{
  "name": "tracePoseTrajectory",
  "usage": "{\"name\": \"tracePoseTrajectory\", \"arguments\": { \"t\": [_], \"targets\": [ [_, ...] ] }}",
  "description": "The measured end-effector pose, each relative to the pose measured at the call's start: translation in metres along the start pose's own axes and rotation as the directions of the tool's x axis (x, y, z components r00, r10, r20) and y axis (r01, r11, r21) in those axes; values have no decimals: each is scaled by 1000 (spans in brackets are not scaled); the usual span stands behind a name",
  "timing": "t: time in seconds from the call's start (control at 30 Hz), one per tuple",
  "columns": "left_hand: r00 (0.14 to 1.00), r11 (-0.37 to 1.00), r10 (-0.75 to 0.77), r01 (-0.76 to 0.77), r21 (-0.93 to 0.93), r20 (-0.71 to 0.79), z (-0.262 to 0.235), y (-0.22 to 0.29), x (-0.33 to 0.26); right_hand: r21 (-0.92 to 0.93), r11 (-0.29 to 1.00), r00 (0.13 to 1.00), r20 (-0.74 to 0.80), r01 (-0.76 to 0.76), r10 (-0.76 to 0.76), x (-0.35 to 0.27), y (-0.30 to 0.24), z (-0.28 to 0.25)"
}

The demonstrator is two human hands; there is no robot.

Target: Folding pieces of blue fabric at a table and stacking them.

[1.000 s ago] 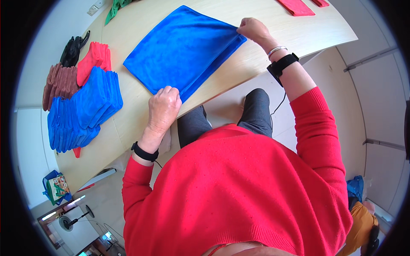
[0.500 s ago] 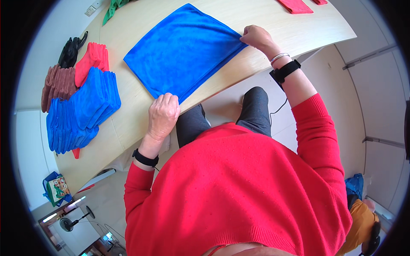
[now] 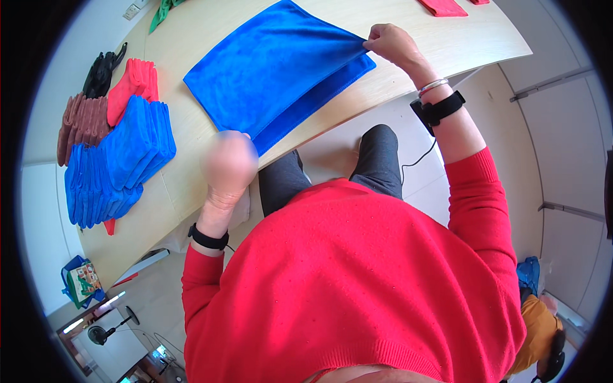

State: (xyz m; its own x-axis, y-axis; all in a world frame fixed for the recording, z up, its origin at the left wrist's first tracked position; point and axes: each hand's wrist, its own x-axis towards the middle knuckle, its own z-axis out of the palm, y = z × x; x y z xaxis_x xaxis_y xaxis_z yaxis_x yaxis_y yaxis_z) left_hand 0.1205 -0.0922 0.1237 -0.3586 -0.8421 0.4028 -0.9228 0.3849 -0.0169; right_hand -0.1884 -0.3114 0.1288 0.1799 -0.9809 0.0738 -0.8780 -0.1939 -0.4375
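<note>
Pinching the blue cloth (image 3: pixel 281 70) corners: right hand (image 3: pixel 393 45) clearly, blurred left hand (image 3: pixel 228 165) grip unclear.

On the pale wooden tabletop (image 3: pixel 191 185) we see a stack of blue cloths (image 3: pixel 118 159) just beside red cloths (image 3: pixel 131 86) and brown cloths (image 3: pixel 80 124) — farther off a black cloth (image 3: pixel 102 70), a green cloth (image 3: pixel 163 9) and a red cloth (image 3: pixel 442 6).

One head-worn fisheye view looks steeply down from close above the person's red-sweatered torso (image 3: pixel 377 281), facing the wooden table (image 3: pixel 440 38).
</note>
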Motion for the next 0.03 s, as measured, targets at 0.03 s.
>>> {"name": "tracePoseTrajectory", "arguments": {
  "t": [0.03],
  "targets": [
    [1000,1000,-19,19,8,-11,-2,-1,0,-5,1000,1000,1,13,-13,-2,-1,-4]
  ]
}}
